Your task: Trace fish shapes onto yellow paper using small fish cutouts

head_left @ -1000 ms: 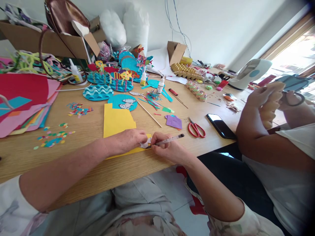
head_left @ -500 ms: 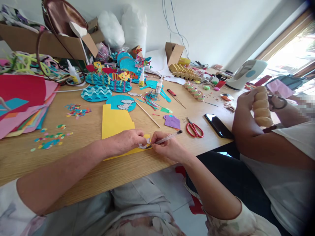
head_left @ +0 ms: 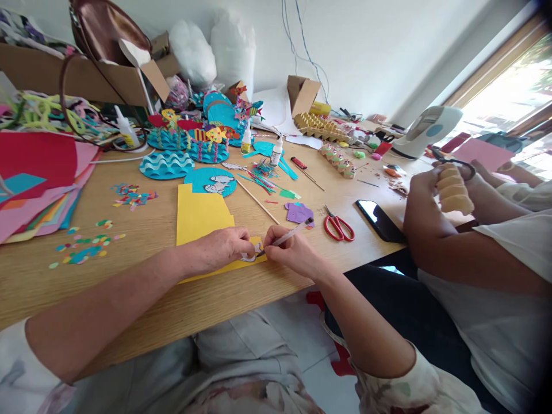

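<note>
Card (head_left: 200, 213), smooth and bright yellow with a stepped outline, lies flat near the front edge of the wood-grained table (head_left: 142, 299). On its near right part sits a small white paper cut-out (head_left: 249, 258) with curved edges. The left hand (head_left: 218, 249) rests across the card, its fingers bent down onto the cut-out; whether thumb and fingers pinch the paper is hard to tell at this angle. The right hand (head_left: 293, 253) grips a slim, translucent pen (head_left: 293, 231) with a dark end, slanted, its tip down beside the cut-out.

Beyond the card is a flat blue disc (head_left: 202, 179) bearing grey-white paper shapes, and next to that a wavy, ridged blue piece (head_left: 166, 165) in layered bands. A straight, round wooden stick (head_left: 259, 201) lies to the right, near an irregular purple scrap (head_left: 299, 213) and scissors (head_left: 340, 227) with looped red handles. Past them lies a glossy black phone (head_left: 379, 220). Further right, a co-worker's hands hold a tan, ridged, bumpy form (head_left: 453, 190).
</note>
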`<state>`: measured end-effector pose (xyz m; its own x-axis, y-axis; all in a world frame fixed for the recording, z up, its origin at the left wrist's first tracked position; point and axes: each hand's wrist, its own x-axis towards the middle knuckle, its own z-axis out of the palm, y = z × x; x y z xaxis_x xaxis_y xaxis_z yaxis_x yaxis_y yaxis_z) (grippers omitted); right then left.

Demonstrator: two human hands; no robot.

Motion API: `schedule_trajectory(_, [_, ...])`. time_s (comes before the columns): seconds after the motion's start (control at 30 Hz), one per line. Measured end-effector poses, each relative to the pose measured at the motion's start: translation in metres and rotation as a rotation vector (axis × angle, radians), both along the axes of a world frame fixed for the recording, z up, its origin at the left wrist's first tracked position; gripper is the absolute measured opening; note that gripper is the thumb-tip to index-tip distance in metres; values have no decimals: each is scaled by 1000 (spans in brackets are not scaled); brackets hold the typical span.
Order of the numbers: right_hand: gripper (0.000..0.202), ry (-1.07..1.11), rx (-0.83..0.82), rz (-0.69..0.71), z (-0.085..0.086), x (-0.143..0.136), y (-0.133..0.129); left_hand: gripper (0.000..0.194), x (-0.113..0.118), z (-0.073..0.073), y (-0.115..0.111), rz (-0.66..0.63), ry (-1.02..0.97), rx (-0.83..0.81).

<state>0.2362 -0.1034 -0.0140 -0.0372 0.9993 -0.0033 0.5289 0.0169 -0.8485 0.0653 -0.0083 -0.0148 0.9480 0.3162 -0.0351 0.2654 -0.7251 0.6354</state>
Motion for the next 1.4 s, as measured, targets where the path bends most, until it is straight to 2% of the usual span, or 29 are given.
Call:
schedule_trajectory(0.2, [5, -4, -1, -17, -2, 1, 3, 17, 0, 3, -2, 55, 5, -90])
schedule_trajectory(0.6, [4, 6, 11, -90, -4, -3, 5, 17, 1, 3, -3, 78, -3, -133])
schedule_trajectory(0.7, [5, -6, 16, -85, -4, -3, 5, 17, 0, 0, -2, 60, 5, -91])
schedule_trajectory(0.97, [4, -27, 34, -45, -4, -2, 4, 24, -2, -9, 1, -93, -40, 170])
schedule_trajectory(1.4, [4, -32, 67, -31, -6, -1, 4, 24, -3, -7, 1, -106, -28, 227])
